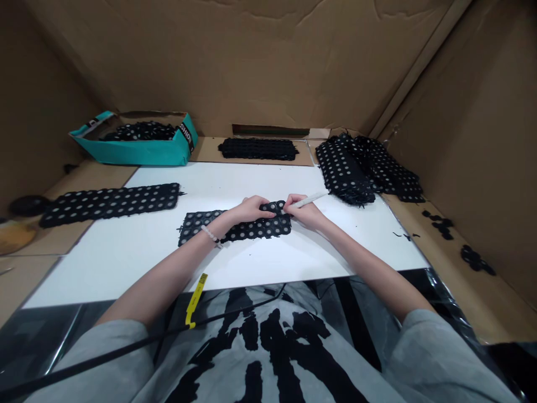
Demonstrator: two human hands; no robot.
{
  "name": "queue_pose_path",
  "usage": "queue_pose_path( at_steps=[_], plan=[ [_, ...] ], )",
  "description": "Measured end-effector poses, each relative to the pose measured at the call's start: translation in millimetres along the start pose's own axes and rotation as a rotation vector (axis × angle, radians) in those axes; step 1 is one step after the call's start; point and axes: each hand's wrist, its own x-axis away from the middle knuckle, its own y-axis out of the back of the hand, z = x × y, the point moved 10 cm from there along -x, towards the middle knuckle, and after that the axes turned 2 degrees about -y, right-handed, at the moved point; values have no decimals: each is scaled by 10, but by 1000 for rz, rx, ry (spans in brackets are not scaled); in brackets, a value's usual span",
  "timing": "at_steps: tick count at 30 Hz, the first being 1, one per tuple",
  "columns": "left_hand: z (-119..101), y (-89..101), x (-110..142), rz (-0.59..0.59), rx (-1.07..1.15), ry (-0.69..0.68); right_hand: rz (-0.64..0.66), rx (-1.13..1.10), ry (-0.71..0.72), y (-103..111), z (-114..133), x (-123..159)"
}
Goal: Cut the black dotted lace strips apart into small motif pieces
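Observation:
A black sheet with rows of pale round dots [260, 228] lies flat on the white board in front of me. My left hand [250, 210] rests on its upper edge, fingers pressed down near the right end. A white pen-like tool [311, 199] is gripped in my right hand [302, 210], its rear end pointing up and right. The tool's tip meets the sheet's upper right corner close to my left fingertips; the exact contact is too small to tell.
Another dotted strip [113, 202] lies at left. A teal box [134, 152] holds more dotted pieces. A dark stack [258, 149] sits at the back, a dotted pile [346, 173] at right. Black scraps [438, 225] lie on the cardboard. A yellow-tagged cable [235, 311] crosses my front.

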Motion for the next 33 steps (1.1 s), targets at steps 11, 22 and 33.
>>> queue_pose_path(
  at_steps=[11,22,33],
  plan=[
    [20,-65,1,153,62,87,-126,231,185,-42,288,144],
    [23,82,-17,-47,-160,-6,-44,-134,-4,71,51,7],
    [130,49,-58,13,10,14,-134,46,97,8,95,5]
  ],
)
